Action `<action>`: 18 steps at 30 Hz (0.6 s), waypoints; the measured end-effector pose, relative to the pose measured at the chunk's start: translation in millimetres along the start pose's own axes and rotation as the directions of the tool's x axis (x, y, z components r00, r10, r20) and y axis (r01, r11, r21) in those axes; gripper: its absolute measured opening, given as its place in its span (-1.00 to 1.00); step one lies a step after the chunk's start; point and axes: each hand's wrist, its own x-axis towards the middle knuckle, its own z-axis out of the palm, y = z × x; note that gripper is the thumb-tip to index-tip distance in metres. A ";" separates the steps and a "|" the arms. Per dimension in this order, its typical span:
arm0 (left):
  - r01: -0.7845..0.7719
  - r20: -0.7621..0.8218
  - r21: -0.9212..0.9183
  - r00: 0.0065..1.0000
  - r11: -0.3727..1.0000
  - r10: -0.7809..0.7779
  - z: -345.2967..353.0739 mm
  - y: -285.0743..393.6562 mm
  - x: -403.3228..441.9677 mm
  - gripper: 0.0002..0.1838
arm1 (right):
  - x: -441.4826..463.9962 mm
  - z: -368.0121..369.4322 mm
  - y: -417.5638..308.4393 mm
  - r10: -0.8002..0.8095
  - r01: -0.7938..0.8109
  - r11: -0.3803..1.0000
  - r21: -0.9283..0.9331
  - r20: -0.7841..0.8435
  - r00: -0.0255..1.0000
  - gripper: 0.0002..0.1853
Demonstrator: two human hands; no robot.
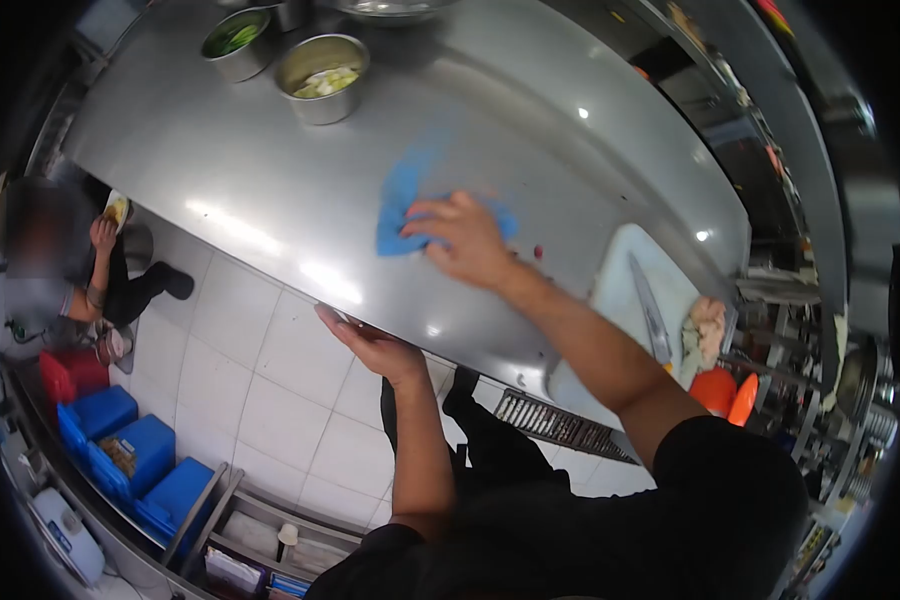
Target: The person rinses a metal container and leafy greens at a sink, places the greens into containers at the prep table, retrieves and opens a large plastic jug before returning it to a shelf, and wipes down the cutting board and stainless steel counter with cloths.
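Note:
My right hand [460,240] presses a blue cloth [400,205] against the steel table [300,190]; the cloth shows on both sides of the fingers. Small dark and red bits lie on the steel just right of the hand. At the table's front edge is my left hand [375,350], palm up with the fingers stretched out, holding nothing visible. To the right a white cutting board [620,270] carries a knife [650,305] and a pile of pale pink pieces [708,325].
Two metal pots [325,105] [240,60] with chopped green and pale food stand at the back left. Another person [50,250] sits at the far left holding food. Blue bins [135,445] are at lower left, a floor grate [560,425] below the table.

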 end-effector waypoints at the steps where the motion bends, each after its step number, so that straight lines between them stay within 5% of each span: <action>1: 0.022 0.009 -0.049 1.000 0.999 -0.021 -2.0 0.3 -4.8 -0.33 | -12.3 1.2 -17.0 0.013 -0.013 1.000 0.005 0.007 1.000 -0.58; 4: 0.084 0.068 -0.171 0.995 0.982 -0.073 0.1 5.7 -16.2 -0.37 | -26.4 1.4 -29.8 0.054 -0.024 0.988 0.155 -0.194 0.980 -0.62; 7: 0.094 0.032 -0.210 0.995 0.973 -0.089 2.7 6.3 -25.4 -0.38 | -28.3 -50.4 -7.6 0.101 -0.074 0.994 0.080 -0.406 0.908 -0.65; 9: 0.103 0.008 -0.210 0.995 0.972 -0.104 5.3 9.1 -32.7 -0.38 | -38.6 -99.5 38.7 0.234 -0.256 0.966 0.023 -0.485 0.842 -0.66; 11: 0.108 0.019 -0.221 0.994 0.969 -0.106 6.4 6.0 -35.8 -0.39 | -47.4 -175.9 68.7 0.424 -0.527 0.843 -0.107 -0.471 0.774 -0.64; 12: 0.103 0.040 -0.228 0.995 0.968 -0.096 4.2 3.5 -33.8 -0.39 | -53.4 -202.2 97.6 0.548 -0.561 0.819 0.115 -0.446 0.708 -0.61; 13: 0.094 0.057 -0.236 0.995 0.967 -0.082 3.0 0.7 -32.1 -0.39 | -72.1 -226.9 153.0 0.416 -0.520 0.845 -0.121 -0.462 0.784 -0.60; 15: 0.086 0.030 -0.228 0.996 0.970 -0.081 4.7 -1.2 -31.5 -0.38 | -93.4 -255.1 225.8 0.759 -0.769 0.632 0.096 -0.282 0.588 -0.57; 18: 0.104 0.064 -0.287 0.994 0.952 -0.089 15.6 4.5 -34.2 -0.35 | -119.1 -210.1 363.9 0.436 -0.737 0.426 -0.525 -0.595 0.675 -0.56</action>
